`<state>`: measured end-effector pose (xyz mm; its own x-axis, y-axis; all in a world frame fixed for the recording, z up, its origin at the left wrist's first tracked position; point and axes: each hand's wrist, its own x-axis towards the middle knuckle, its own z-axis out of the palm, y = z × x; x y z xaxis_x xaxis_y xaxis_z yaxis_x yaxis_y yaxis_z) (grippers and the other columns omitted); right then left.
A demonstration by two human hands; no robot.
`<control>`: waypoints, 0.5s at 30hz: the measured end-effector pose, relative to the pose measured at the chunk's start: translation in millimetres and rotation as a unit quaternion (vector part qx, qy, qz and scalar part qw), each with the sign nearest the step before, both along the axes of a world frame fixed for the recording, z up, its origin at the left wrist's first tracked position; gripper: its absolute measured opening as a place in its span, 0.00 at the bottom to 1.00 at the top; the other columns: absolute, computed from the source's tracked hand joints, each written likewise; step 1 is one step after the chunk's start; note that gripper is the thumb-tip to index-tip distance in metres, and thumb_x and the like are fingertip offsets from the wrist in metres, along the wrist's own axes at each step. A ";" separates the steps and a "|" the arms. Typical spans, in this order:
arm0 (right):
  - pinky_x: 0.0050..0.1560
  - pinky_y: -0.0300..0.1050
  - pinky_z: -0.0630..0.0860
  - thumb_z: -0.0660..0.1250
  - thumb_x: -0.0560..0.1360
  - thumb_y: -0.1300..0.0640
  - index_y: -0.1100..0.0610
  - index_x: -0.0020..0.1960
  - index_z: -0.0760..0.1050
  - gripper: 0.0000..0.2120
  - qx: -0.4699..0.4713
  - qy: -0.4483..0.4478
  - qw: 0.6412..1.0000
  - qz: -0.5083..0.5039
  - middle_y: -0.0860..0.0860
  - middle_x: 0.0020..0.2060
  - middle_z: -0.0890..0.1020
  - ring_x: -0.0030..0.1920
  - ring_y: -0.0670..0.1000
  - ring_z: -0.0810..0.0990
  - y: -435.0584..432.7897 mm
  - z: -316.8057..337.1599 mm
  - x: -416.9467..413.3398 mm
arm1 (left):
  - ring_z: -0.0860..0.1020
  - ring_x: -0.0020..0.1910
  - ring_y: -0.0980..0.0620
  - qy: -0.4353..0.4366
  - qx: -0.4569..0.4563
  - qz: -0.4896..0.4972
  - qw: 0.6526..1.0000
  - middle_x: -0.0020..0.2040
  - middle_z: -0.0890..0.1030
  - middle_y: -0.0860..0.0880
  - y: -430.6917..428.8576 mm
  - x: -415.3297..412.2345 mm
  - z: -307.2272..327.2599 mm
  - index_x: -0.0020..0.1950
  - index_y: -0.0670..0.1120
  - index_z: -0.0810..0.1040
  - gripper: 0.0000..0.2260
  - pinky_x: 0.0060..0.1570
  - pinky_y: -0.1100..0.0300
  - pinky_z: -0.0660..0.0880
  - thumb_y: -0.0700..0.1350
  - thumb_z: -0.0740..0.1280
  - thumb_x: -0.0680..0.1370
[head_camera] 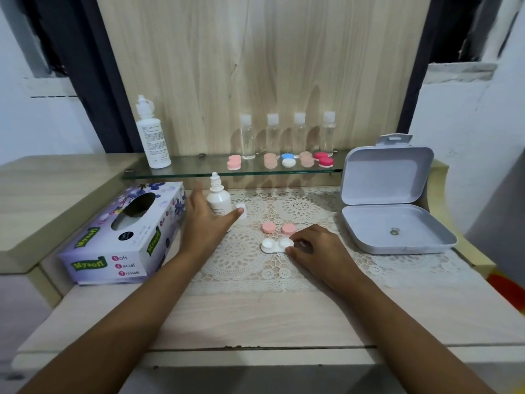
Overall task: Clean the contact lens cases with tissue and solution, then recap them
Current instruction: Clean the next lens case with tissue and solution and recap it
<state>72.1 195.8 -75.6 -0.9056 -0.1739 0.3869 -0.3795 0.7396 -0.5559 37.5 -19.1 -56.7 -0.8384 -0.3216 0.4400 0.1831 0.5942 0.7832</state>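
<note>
A white contact lens case (273, 245) lies uncapped on the lace mat, its two pink caps (278, 228) just behind it. My right hand (315, 245) holds the case's right end with curled fingertips. My left hand (203, 218) is spread around a small white solution bottle (218, 199) that stands uncapped; fingers and thumb lie to either side, and whether they touch it I cannot tell. The bottle's white cap (241, 209) lies beside my thumb tip. A purple tissue box (125, 234) sits at the left.
A glass shelf (181, 170) at the back carries a large white bottle (152, 137), several clear bottles (247, 137) and several capped lens cases (288, 160). An open grey plastic box (392, 220) stands at the right. The desk's front edge is near me.
</note>
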 end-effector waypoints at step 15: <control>0.50 0.40 0.68 0.68 0.73 0.54 0.55 0.54 0.80 0.12 -0.001 -0.003 1.000 0.000 0.53 0.52 0.78 0.54 0.52 0.75 -0.8 1.9 2.6 | 0.73 0.53 0.52 -0.078 -0.245 -0.146 0.955 0.61 0.73 0.46 51.7 1.2 12.1 0.66 0.46 0.71 0.20 0.49 0.62 0.67 0.49 0.67 0.76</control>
